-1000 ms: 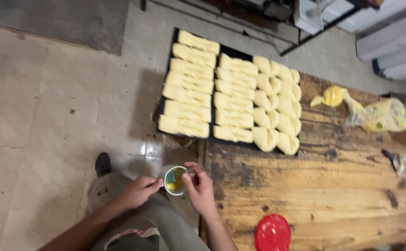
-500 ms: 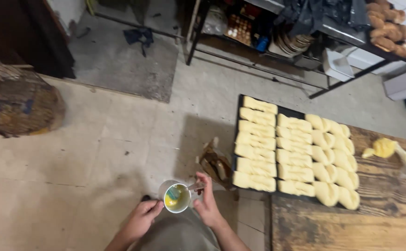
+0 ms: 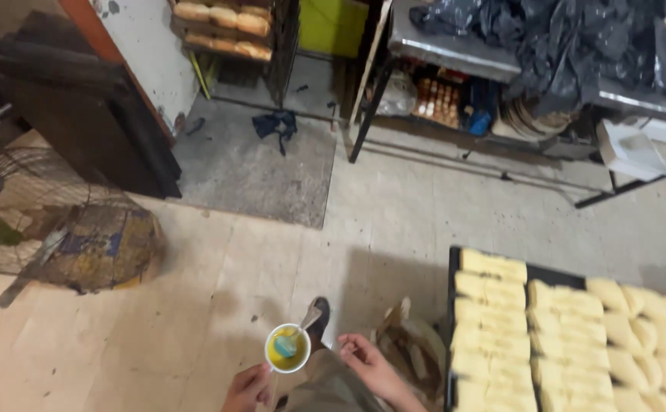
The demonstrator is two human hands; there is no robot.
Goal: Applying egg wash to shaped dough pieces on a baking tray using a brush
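Head view: both forearms run off the bottom edge, so only the hands and wrists show. The left hand [image 3: 247, 387], low and left of centre, is closed around the lower side of a small white cup [image 3: 287, 348]; its fingers are partly cut off by the frame. The one cup holds a yellow liquid, and one brush [image 3: 299, 333] stands in it, its bluish head sunk in the liquid and its pale handle leaning up to the right over the rim. The right hand [image 3: 370, 365], just right of the cup and apart from it, is loosely curled with the fingers half open, and it holds nothing.

At the lower right lies one dark baking tray [image 3: 452, 320], cut off by the right and bottom edges. Pale dough pieces [image 3: 550, 336] fill it in four or more columns; the full count cannot be made out. A crumpled brown bag [image 3: 413, 343] lies between the right hand and the tray, blurred. A wire fan cage [image 3: 58, 229] sits at the left edge.
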